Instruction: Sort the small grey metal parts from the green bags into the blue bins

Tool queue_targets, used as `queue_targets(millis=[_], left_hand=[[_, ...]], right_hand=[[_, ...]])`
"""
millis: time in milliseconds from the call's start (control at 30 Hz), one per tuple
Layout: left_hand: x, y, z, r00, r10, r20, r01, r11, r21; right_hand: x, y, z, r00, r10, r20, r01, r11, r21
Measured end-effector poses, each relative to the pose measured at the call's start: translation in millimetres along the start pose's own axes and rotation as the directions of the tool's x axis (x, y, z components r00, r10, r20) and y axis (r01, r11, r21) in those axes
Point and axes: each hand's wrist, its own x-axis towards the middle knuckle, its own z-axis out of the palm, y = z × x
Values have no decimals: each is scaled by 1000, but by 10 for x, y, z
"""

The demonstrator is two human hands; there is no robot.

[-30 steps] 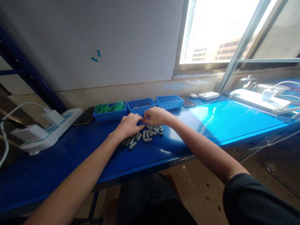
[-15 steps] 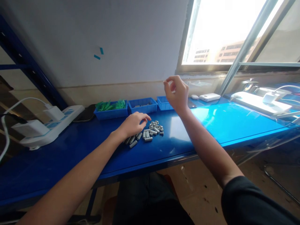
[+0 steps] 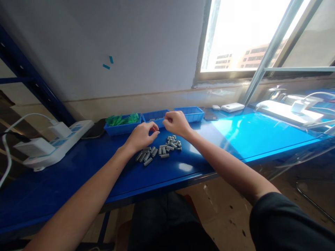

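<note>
A pile of several small grey metal cylinders (image 3: 159, 150) lies on the blue table (image 3: 235, 139). My left hand (image 3: 141, 136) hovers just above the pile's left side, fingers curled in a pinch on a small grey piece. My right hand (image 3: 176, 123) is raised a little above the pile's right side, fingers closed in a pinch; what it holds is too small to make out. The two hands almost meet in front of the middle blue bin (image 3: 157, 118).
Three blue bins line the wall: one with green parts (image 3: 123, 123), the middle one, and a right one (image 3: 190, 113). A white power strip with chargers (image 3: 49, 144) sits at left. White devices (image 3: 231, 107) and cables lie at right by the window.
My right hand, raised high near the window half a second ago, has come back down beside my left hand over the pile. My left hand lifted slightly.
</note>
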Motion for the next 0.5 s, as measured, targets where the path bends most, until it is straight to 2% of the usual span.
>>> queue_targets(millis=[167,267,333,400,500], left_hand=[[3,-5,-31,997,-53,-52,51,997,-49],[22,-21,-1,987,-135,-82,117,974,-195],[36,-37,21,969,-228,-97,180,917,-357],[45,-50,33,954,-295,-61,223,829,-512],[46,-52,29,951,-308,26,251,720,-647]], right_hand=[[-69,-82,136,993,-107,53,105,994,35],[-88,-56,142,978,-200,65,191,973,128],[-98,-41,143,966,-252,59,239,956,169],[-107,-36,155,958,-286,37,274,942,195],[-120,-56,183,949,-315,-14,310,924,223]])
